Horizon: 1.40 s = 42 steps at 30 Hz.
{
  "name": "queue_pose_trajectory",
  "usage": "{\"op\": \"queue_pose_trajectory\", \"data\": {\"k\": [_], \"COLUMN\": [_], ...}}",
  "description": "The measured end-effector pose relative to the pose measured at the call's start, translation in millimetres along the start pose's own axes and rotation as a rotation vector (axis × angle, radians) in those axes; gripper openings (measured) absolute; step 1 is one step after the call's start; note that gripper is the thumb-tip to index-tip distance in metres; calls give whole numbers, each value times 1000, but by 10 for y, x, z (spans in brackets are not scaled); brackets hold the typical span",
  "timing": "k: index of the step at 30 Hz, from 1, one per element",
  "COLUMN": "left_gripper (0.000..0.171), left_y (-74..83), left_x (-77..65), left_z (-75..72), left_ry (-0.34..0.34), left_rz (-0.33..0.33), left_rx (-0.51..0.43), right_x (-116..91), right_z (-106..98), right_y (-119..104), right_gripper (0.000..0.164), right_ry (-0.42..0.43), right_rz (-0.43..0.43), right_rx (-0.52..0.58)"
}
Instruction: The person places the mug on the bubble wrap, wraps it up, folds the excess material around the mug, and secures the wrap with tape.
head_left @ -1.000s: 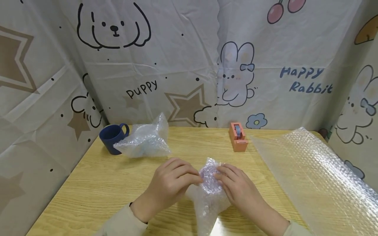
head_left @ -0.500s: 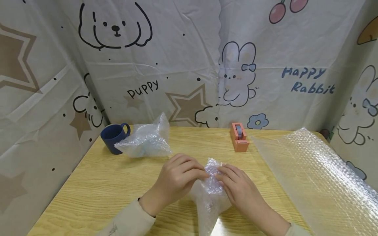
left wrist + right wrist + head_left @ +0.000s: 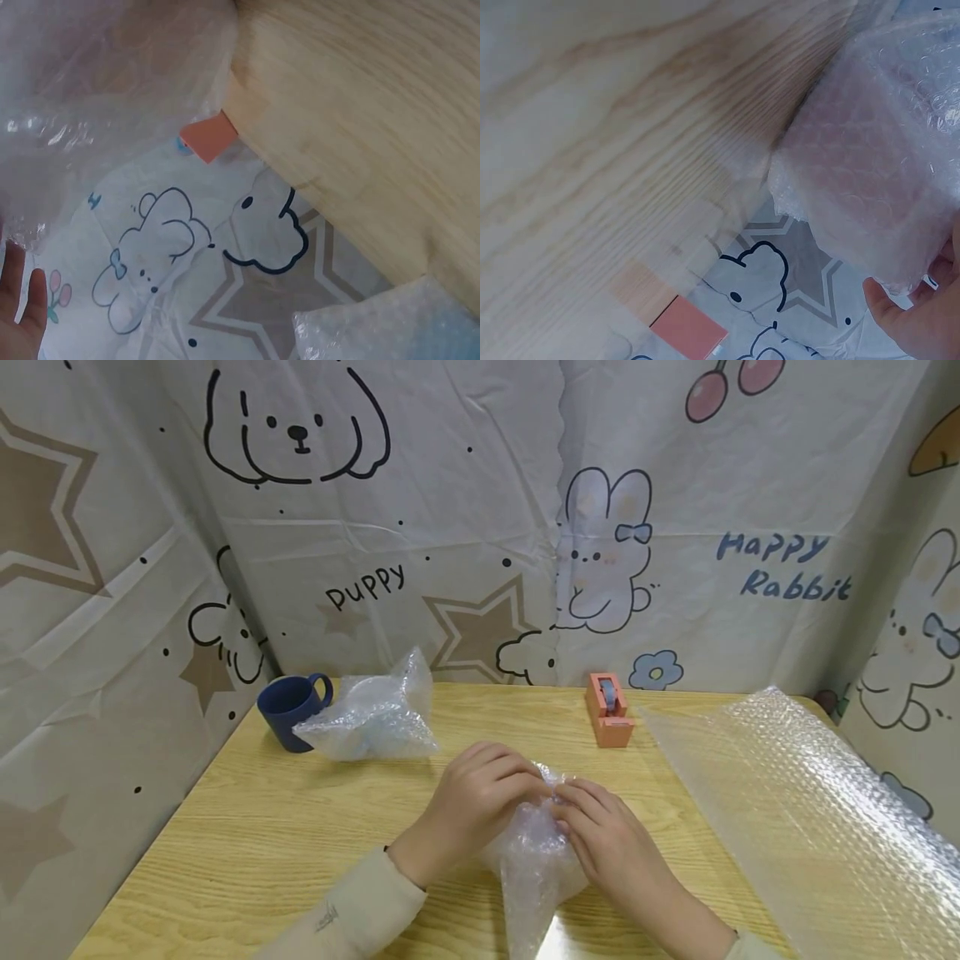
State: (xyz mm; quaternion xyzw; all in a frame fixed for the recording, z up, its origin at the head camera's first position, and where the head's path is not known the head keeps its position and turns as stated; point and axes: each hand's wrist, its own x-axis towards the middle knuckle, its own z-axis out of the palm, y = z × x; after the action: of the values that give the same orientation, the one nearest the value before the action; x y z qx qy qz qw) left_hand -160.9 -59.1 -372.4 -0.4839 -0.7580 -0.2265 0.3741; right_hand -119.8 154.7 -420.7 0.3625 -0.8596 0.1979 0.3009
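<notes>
A bundle of bubble wrap (image 3: 531,860) stands on the table in front of me, a loose flap of film hanging toward the near edge. Something pinkish shows faintly through the wrap (image 3: 862,150) in the right wrist view; its kind is hidden. My left hand (image 3: 480,797) pinches the film at the bundle's top. From the other side my right hand (image 3: 618,843) holds the gathered wrap, its fingertips close to the left ones. In the left wrist view only some fingers (image 3: 31,304) show beneath the wrap.
At the back left stand a blue mug (image 3: 288,714) and another bubble-wrapped package (image 3: 375,718), side by side. A coral tape dispenser (image 3: 609,714) sits at the back. Along the right lies a large bubble wrap sheet (image 3: 810,802) on the wooden table (image 3: 300,827).
My left hand has moved right across the top of the bundle, folding film over toward the right hand. The right hand has stayed almost in place.
</notes>
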Motion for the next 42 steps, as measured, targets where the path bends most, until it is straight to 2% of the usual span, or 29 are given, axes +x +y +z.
{"op": "queue_pose_trajectory", "data": {"k": [6,10,19,23,27,29,32,35,37,40,42], "left_gripper": [12,14,16,30,45,42,27,14,11,20,32], "left_y": [6,26,72,104,164,208,274,314,323,328,340], "left_x": [-36,-70,-102,-64,-14,-3,-21,-72,-124,-239,-335], "left_z": [98,145,179,156,127,112,90,72,64,45,28], "left_ry": [-75,-123,-178,-221,-258,-275,-285,-268,-250,-265,-314], "left_rz": [-86,-155,-247,-306,-356,-355,-317,-279,-258,-202,-173], "left_rx": [9,17,32,55,159,228,301,299,264,239,235], "right_x": [0,-8,-15,-8,2,1,-2,0,7,6,4], "right_z": [10,18,16,-6,-28,-35,-35,-31,-29,-26,-24], "right_y": [-8,-11,-10,-5,17,30,47,51,49,49,53], "right_gripper": [53,54,49,44,43,43,41,41,41,40,39], "right_ry": [-4,-17,-31,3,8,1,-1,18,37,52,58], "right_rz": [-15,13,41,27,29,40,45,32,17,6,-1], "right_rx": [-9,8,59,103,146,165,186,195,189,188,187]}}
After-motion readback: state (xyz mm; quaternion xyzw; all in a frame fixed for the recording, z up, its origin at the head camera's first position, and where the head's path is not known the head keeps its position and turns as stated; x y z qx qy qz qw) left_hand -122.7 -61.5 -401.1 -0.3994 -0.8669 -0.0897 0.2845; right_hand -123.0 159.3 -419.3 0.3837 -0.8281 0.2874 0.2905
